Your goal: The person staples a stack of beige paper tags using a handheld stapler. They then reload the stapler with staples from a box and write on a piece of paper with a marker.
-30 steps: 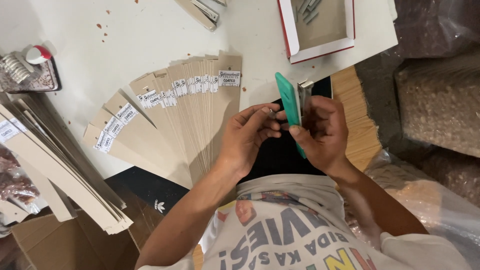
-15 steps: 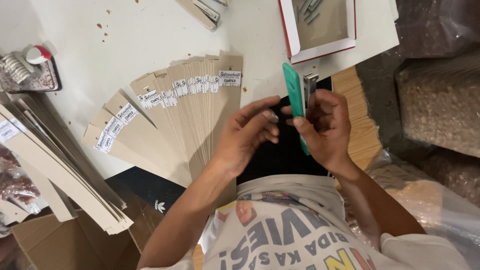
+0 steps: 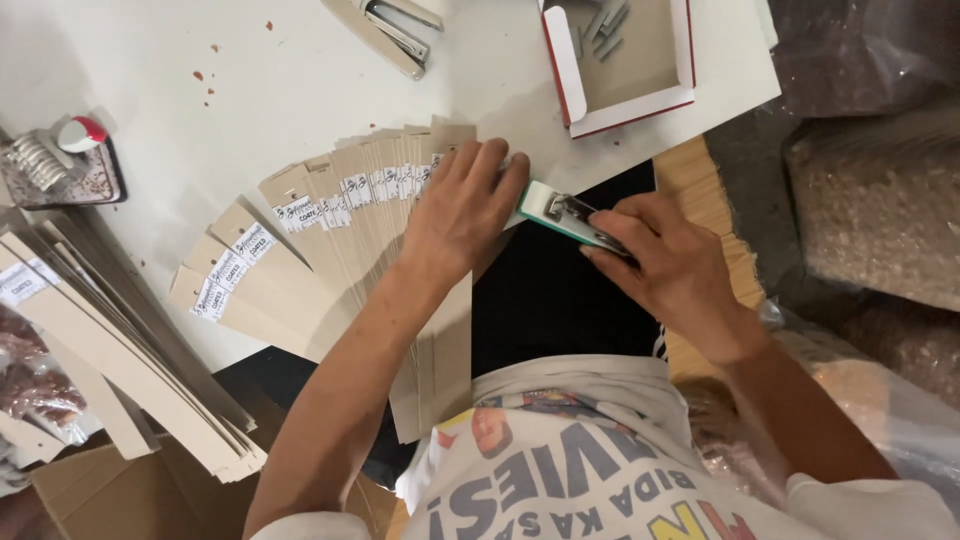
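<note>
Far to the left of the fingers, a stack of long tan card strips [image 3: 110, 370] is lying at the edge of the white surface [image 3: 250, 80]. Closer in, a fan of tan cards [image 3: 330, 230] with small white labels is spreading across the surface, and the left hand [image 3: 462, 205] is resting flat on its right end, fingers [image 3: 478, 165] held loosely together and pressing down on the cards. Just right of those fingers, a green stapler [image 3: 560, 212] is lying tilted, its nose touching the left fingertips. The right hand [image 3: 665, 262] is gripping the stapler's rear, fingers [image 3: 615, 225] curled and pinching it. Above the fingers, a second beige stapler [image 3: 390, 28] is lying, and a red-rimmed cardboard box [image 3: 625, 60] is sitting with staple strips inside.
</note>
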